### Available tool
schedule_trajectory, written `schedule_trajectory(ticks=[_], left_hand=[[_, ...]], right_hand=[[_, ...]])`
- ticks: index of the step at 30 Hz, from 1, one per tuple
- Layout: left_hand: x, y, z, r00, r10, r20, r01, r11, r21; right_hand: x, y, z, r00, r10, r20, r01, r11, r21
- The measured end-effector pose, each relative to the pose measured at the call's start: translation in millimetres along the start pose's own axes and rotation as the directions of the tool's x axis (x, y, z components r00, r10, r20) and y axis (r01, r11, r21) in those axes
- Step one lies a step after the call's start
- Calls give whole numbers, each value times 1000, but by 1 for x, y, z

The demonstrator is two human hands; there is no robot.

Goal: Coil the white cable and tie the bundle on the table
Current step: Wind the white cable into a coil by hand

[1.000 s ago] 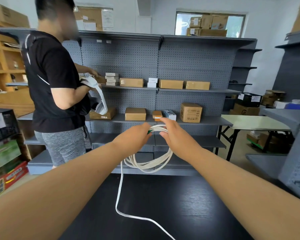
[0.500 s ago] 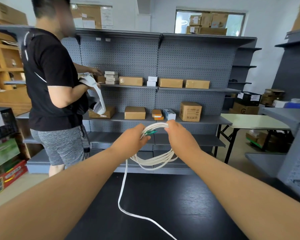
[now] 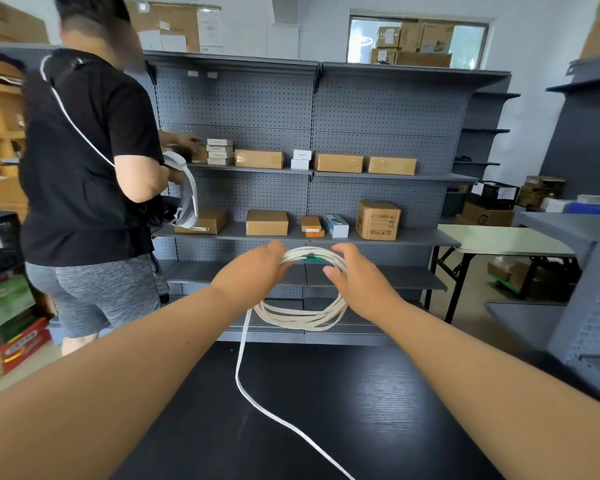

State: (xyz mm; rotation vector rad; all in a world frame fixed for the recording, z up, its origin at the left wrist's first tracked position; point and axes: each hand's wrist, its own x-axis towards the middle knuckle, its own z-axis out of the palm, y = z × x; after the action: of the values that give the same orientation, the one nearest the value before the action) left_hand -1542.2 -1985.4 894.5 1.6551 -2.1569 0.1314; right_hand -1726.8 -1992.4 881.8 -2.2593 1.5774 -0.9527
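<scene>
Spread wider now, L hand (image 3: pixel 253 273) grips white cable (image 3: pixel 302 320) coil at 10 o'clock, R hand (image 3: pixel 359 284) at 2; tail (image 3: pixel 240 358) drops at 7, nearer L.

Tally of what is showing:
- Two hands are working: left hand (image 3: pixel 253 271) and right hand (image 3: pixel 357 282).
- One white cable (image 3: pixel 302 317) is hanging, carrying one green piece (image 3: pixel 312 258).
- One black table (image 3: pixel 326 410) and one pale folding table (image 3: pixel 499 240) are standing.
- One other person (image 3: pixel 84 168) is standing.
- The grey shelving (image 3: pixel 378 116) is holding:
  - six brown cartons (image 3: pixel 338 162), with a seventh partly hidden
  - four stacked white boxes (image 3: pixel 219 151)
  - two small white boxes (image 3: pixel 300 159)
  - two orange boxes (image 3: pixel 311 226)
  - one white-and-blue box (image 3: pixel 336 226)
</scene>
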Motion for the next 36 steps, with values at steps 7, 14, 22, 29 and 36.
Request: schedule_trajectory(ticks=[7,14,22,29,36], left_hand=[[1,9,-5,993,77,88,-85,992,89],[-2,8,-2,995,75,58,-75,997,-9],[-11,4,3,999,-16,34,23,975,-223],[-9,4,1,1000,-14,-7,13,985,-173],[2,3,-4,1000,25,-11,-25,999,24]], right_hand=[[5,-12,-2,978,-133,159,161,971,-176],[1,-14,-1,972,-196,132,228,924,-308],[0,-7,2,993,-101,-53,93,986,-141],[-5,-5,8,999,-4,-41,5,999,35],[-3,-8,-1,994,-68,86,72,996,-46]])
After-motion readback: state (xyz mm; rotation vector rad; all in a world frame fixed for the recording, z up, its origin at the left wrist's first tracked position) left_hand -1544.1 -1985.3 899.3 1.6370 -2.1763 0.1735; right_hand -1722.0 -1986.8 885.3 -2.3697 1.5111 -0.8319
